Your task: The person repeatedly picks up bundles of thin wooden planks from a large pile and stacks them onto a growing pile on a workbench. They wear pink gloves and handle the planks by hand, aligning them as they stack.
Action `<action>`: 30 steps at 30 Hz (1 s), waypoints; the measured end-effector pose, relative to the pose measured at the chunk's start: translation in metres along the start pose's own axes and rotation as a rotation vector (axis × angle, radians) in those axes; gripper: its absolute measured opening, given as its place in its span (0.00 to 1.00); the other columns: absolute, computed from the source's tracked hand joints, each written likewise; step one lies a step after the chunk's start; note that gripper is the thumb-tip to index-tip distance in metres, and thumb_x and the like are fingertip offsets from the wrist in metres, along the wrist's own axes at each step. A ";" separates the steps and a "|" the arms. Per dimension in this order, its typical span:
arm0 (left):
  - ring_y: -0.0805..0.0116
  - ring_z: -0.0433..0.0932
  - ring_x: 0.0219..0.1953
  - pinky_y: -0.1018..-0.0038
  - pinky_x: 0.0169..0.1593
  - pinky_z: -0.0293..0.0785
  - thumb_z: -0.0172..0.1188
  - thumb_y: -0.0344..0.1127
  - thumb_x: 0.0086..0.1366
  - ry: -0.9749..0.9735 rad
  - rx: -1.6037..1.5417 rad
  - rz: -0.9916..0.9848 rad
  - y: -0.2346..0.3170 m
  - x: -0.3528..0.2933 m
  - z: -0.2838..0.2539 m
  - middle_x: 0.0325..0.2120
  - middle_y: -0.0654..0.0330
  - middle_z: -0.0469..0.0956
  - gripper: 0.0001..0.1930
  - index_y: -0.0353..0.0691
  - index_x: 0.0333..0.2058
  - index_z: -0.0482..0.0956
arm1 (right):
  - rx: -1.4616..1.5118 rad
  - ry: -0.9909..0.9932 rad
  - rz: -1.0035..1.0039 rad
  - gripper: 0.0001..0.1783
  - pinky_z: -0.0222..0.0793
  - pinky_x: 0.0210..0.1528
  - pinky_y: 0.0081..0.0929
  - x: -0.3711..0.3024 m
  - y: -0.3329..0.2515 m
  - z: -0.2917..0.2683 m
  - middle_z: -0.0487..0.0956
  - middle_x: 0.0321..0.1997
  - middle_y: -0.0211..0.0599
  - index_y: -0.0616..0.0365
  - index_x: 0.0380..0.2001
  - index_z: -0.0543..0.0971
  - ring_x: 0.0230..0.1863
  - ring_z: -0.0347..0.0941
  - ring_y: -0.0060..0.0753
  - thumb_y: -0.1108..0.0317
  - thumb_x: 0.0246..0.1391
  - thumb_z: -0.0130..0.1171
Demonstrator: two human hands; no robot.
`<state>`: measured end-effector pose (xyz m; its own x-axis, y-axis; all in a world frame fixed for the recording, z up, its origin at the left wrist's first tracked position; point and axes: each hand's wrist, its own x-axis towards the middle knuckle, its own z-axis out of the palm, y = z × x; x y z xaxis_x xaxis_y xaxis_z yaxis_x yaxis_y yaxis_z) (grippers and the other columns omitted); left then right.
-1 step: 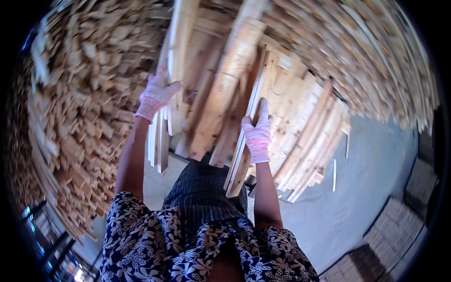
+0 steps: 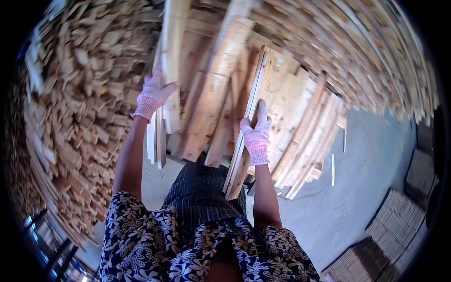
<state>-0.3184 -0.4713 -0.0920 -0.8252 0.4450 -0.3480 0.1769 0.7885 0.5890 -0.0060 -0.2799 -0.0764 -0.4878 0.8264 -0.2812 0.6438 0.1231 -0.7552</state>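
Observation:
Both hands wear white and pink knitted gloves. My left hand [image 2: 153, 95] is closed around the edge of a long pale wooden plank [image 2: 173, 56], its thumb on the near side and some fingers hidden behind the wood. My right hand [image 2: 256, 135] grips a narrow pair of stacked planks [image 2: 256, 89] from their right side, with a finger stretched along them; their lower ends reach my apron. Between the hands lies a broad, slanting board [image 2: 218, 89] over darker ones. More planks [image 2: 300, 117] lie side by side to the right of my right hand.
A tall heap of short wood pieces [image 2: 70, 117] fills the left side. Long strips [image 2: 376, 51] are stacked at the far right. On the grey floor [image 2: 357, 174] lies a thin stick [image 2: 333, 169]. Slatted bundles [image 2: 396, 224] stand at the lower right.
The planks and my left hand appear slightly further left in the picture. My right hand and its planks sit a touch lower. Both grips stay the same.

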 end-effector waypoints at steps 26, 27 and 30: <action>0.47 0.70 0.64 0.61 0.66 0.67 0.64 0.37 0.60 0.200 0.266 -0.026 0.028 -0.074 -0.013 0.62 0.42 0.71 0.37 0.43 0.68 0.61 | -0.603 0.209 0.028 0.34 0.64 0.67 0.47 0.074 0.237 -0.228 0.70 0.61 0.60 0.47 0.73 0.62 0.61 0.68 0.64 0.51 0.68 0.54; 0.45 0.68 0.66 0.60 0.68 0.64 0.65 0.42 0.60 0.174 0.317 -0.048 0.018 -0.071 -0.003 0.64 0.41 0.68 0.41 0.44 0.70 0.57 | -0.484 0.226 -0.159 0.35 0.63 0.67 0.47 0.079 0.228 -0.202 0.70 0.60 0.59 0.48 0.73 0.62 0.61 0.68 0.63 0.51 0.67 0.55; 0.38 0.59 0.71 0.58 0.74 0.57 0.69 0.55 0.58 0.100 0.358 -0.152 -0.023 -0.069 0.036 0.69 0.35 0.59 0.54 0.44 0.75 0.46 | -0.290 -0.030 -0.368 0.42 0.67 0.62 0.48 0.055 0.104 -0.070 0.70 0.57 0.58 0.51 0.73 0.61 0.59 0.69 0.61 0.45 0.62 0.61</action>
<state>-0.2462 -0.5051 -0.1077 -0.9015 0.2823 -0.3281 0.2098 0.9480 0.2392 0.0759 -0.1834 -0.1288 -0.7286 0.6834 -0.0462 0.5612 0.5570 -0.6122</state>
